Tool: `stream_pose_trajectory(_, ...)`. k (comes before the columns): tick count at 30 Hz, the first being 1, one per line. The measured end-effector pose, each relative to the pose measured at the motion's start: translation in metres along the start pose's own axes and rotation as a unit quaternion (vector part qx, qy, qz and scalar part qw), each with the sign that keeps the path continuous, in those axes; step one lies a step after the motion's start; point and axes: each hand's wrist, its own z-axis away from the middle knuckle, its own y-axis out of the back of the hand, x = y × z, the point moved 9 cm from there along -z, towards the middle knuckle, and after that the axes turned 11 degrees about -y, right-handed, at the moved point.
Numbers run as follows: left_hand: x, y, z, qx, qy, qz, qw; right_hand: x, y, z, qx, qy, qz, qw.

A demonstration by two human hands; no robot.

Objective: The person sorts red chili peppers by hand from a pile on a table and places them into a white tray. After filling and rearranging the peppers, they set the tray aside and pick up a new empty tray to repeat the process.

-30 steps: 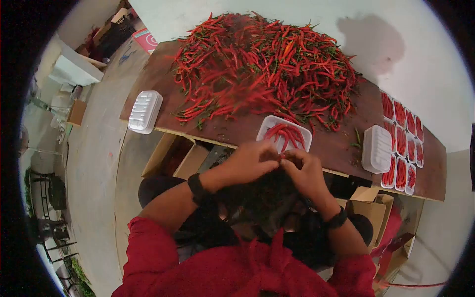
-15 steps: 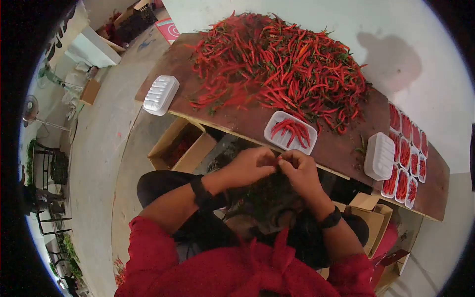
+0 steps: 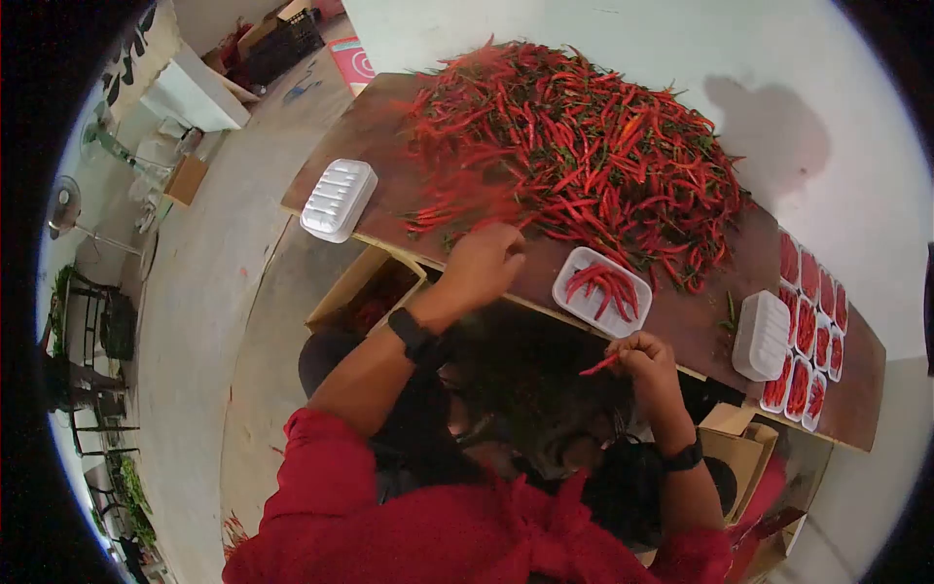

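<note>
1. The worktop (image 3: 681, 331) carries a big heap of red chillies (image 3: 623, 156) at its middle, towards the far edge. Probably this leaves the near edge free for the hands.

2. The open white tray (image 3: 574, 304) lies at the near edge, in front of the heap, with some chillies inside. It seems to be there because both hands can reach it easily.

3. One white stack (image 3: 339, 200) is by the near left corner; another white stack (image 3: 764, 336) is to the right, beside the packed trays (image 3: 823, 320). These stand in rows at the right end – perhaps to keep them apart from the loose chillies.

4. The right hand (image 3: 650, 368) has its grip closed: thumb and fingers pinch a single red chilli (image 3: 597, 366) by one end. This seems to leave most of its length free. The chilli points out to the left from the fingertips, just off the near edge, below the open white tray.

5. The left hand (image 3: 482, 263) is at the near edge, beside the heap's left part, with fingers partly curled – I cannot tell if its grip has hold of anything.
</note>
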Motion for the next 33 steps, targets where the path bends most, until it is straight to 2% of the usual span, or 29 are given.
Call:
stream_pose_trajectory(1, -0.009, -0.005, 0.003, 0.002, 0.005, 0.0, 1.0, 0.001, -0.002, -0.002, -0.004, -0.002, 0.002, 1.0)
stream_pose_trajectory(3, -0.003, 0.006, 0.005, 0.079, -0.066, -0.031, 0.994, 0.003, -0.004, -0.008, 0.002, 0.003, 0.018, 1.0)
stream_pose_trajectory(4, -0.002, 0.008, 0.006, 0.078, -0.065, -0.031, 0.994, 0.006, -0.005, -0.013, 0.001, 0.002, 0.018, 1.0)
stream_pose_trajectory(6, -0.008, -0.001, 0.009, 0.034, -0.007, 0.032, 0.999, 0.009, -0.001, -0.022, 0.042, 0.015, 0.156, 0.987)
stream_pose_trajectory(7, 0.005, 0.001, 0.008, 0.029, -0.01, 0.038, 0.999, 0.011, 0.0, -0.024, 0.048, 0.011, 0.154, 0.987)
stream_pose_trajectory(9, 0.026, -0.013, 0.014, -0.06, 0.055, 0.146, 0.986, 0.006, -0.009, -0.026, 0.042, 0.039, 0.204, 0.977)
stream_pose_trajectory(10, 0.036, -0.016, 0.017, -0.065, 0.052, 0.151, 0.985, 0.005, -0.011, -0.026, 0.049, 0.036, 0.202, 0.977)
stream_pose_trajectory(12, 0.075, -0.031, 0.022, -0.119, -0.063, 0.17, 0.976, 0.0, -0.019, -0.024, 0.035, 0.042, 0.183, 0.982)
stream_pose_trajectory(15, 0.093, -0.05, 0.029, -0.171, -0.055, 0.199, 0.964, 0.001, -0.018, -0.025, 0.056, 0.057, 0.21, 0.974)
stream_pose_trajectory(17, 0.096, -0.057, 0.029, -0.163, -0.08, 0.183, 0.966, 0.001, -0.018, -0.022, 0.061, 0.061, 0.2, 0.976)
stream_pose_trajectory(20, 0.096, -0.061, 0.025, -0.162, -0.065, 0.177, 0.968, -0.007, -0.018, -0.016, 0.073, 0.067, 0.167, 0.981)
stream_pose_trajectory(22, 0.09, -0.06, 0.021, -0.143, -0.011, 0.22, 0.965, -0.009, -0.014, -0.016, 0.083, 0.068, 0.141, 0.984)
stream_pose_trajectory(23, 0.091, -0.062, 0.019, -0.147, -0.013, 0.22, 0.964, -0.007, -0.012, -0.017, 0.086, 0.067, 0.145, 0.983)
stream_pose_trajectory(25, 0.072, -0.063, 0.016, -0.078, 0.092, 0.316, 0.941, -0.002, -0.009, -0.017, 0.092, 0.065, 0.144, 0.983)
stream_pose_trajectory(26, 0.071, -0.064, 0.014, -0.083, 0.09, 0.315, 0.941, 0.0, -0.012, -0.017, 0.085, 0.066, 0.153, 0.982)
stream_pose_trajectory(28, 0.066, -0.069, 0.013, -0.079, 0.129, 0.385, 0.91, 0.002, -0.017, -0.015, 0.08, 0.066, 0.156, 0.982)
stream_pose_trajectory(31, 0.066, -0.079, 0.014, -0.098, 0.147, 0.397, 0.901, 0.001, -0.023, -0.01, 0.072, 0.082, 0.199, 0.974)
stream_pose_trajectory(33, 0.069, -0.085, 0.016, -0.111, 0.142, 0.4, 0.899, 0.0, -0.024, -0.008, 0.09, 0.136, 0.24, 0.957)
